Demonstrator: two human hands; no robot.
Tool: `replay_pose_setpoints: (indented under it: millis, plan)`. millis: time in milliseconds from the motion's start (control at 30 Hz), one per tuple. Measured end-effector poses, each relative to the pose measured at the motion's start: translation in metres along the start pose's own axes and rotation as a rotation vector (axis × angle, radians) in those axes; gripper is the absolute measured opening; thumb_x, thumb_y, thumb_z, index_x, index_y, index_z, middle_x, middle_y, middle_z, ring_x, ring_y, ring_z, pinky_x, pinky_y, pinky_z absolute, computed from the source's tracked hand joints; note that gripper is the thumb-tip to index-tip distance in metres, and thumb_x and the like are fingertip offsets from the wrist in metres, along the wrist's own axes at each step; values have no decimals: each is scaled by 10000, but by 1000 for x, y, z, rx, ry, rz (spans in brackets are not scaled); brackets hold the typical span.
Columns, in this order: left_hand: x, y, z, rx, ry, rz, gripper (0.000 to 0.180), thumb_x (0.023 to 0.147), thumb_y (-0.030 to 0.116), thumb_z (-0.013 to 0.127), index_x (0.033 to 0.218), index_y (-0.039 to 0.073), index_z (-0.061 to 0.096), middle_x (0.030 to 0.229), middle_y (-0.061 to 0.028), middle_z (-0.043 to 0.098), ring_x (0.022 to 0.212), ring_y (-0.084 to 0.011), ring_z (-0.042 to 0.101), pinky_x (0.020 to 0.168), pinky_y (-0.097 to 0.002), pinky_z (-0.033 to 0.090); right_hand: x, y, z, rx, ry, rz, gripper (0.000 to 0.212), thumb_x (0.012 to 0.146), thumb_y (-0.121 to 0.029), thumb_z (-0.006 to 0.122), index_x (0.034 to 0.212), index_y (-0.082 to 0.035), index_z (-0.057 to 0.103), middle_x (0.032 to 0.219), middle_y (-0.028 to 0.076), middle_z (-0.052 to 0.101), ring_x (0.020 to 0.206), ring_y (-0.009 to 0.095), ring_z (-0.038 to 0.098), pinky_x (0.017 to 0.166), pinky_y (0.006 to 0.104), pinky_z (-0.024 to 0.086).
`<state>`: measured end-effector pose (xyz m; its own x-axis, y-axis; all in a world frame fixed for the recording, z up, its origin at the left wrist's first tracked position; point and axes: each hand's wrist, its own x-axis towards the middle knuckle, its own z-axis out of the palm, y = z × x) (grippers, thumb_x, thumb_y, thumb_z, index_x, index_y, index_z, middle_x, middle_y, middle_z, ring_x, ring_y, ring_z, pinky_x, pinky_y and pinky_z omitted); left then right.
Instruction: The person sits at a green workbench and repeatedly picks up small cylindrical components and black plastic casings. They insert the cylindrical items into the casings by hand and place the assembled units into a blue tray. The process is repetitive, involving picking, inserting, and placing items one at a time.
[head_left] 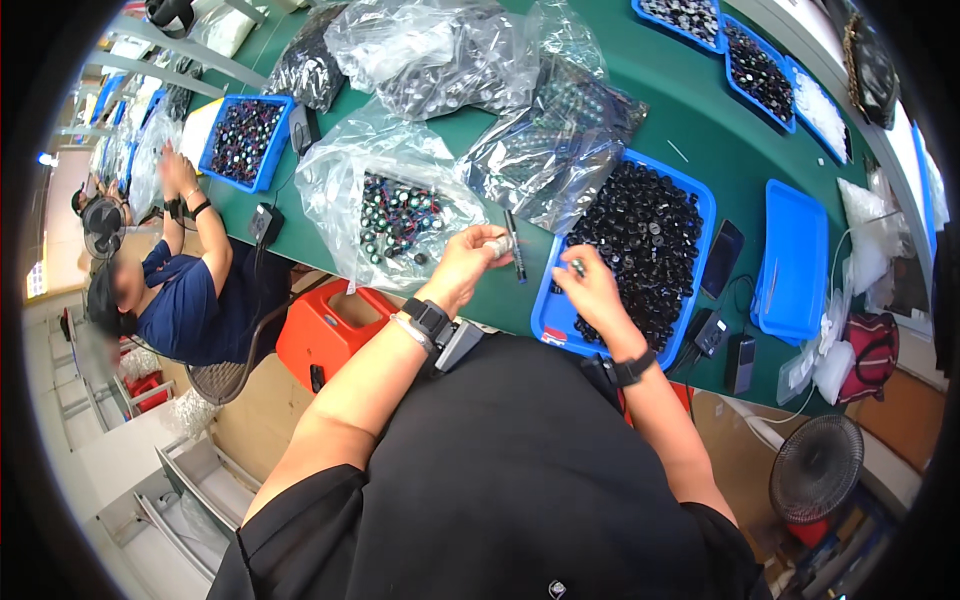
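My left hand (467, 268) is closed in a pinch around a small pale grey part (501, 246), mostly covered by the fingers. A dark marker pen (516, 247) lies just beside those fingertips. My right hand (592, 290) hovers over the near left corner of a blue tray (546, 310), pinching a small dark round part (578, 267). Many black round caps (645, 245) fill that tray. Left of my left hand, a clear plastic bag (335, 190) lies open, with small round parts on coloured wires (395, 220) inside.
More clear bags of parts (435, 60) cover the far side of the green table. A phone (722, 258) and stacked blue trays (790, 260) are at right. Filled trays (758, 75) stand far right. A co-worker (205, 290) sits at left by a red stool (325, 335).
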<state>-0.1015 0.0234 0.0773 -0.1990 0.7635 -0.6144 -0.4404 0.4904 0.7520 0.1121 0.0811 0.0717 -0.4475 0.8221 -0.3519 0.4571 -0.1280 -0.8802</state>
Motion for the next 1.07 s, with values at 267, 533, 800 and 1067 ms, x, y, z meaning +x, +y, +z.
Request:
replay_pose_setpoints:
  millis: [267, 533, 800, 1067]
  plan:
    - [15, -82, -50, 786, 0, 157, 307, 790, 17, 645, 1097, 23, 657, 930, -90, 616, 794, -188, 614, 745, -303, 486, 67, -7, 85, -785, -75, -95, 309, 802, -277, 680, 876, 14, 609, 763, 218, 667, 795, 370, 663, 717, 440, 514]
    - [10, -77, -42, 497, 69, 67, 499, 781, -62, 553, 1271, 32, 542, 1056, -112, 608, 906, -205, 620, 799, -299, 497, 45, -31, 57, -534, 25, -210, 248, 792, -228, 679, 882, -18, 580, 709, 161, 662, 646, 341, 657, 605, 430, 512]
    - [20, -93, -58, 286, 43, -41, 380, 842, -50, 519, 1221, -53, 541, 1085, -109, 602, 903, -162, 617, 782, -280, 501, 20, -14, 75, -441, -31, -322, 210, 826, -226, 701, 834, -79, 551, 597, 108, 618, 542, 315, 631, 490, 398, 479]
    - [17, -89, -58, 160, 62, -101, 324, 895, 53, 569, 1204, -45, 556, 1113, -131, 613, 923, -180, 637, 817, -297, 518, 22, -12, 82, -535, -52, -448, 210, 839, -232, 689, 830, -79, 545, 655, 116, 647, 591, 315, 648, 519, 397, 494]
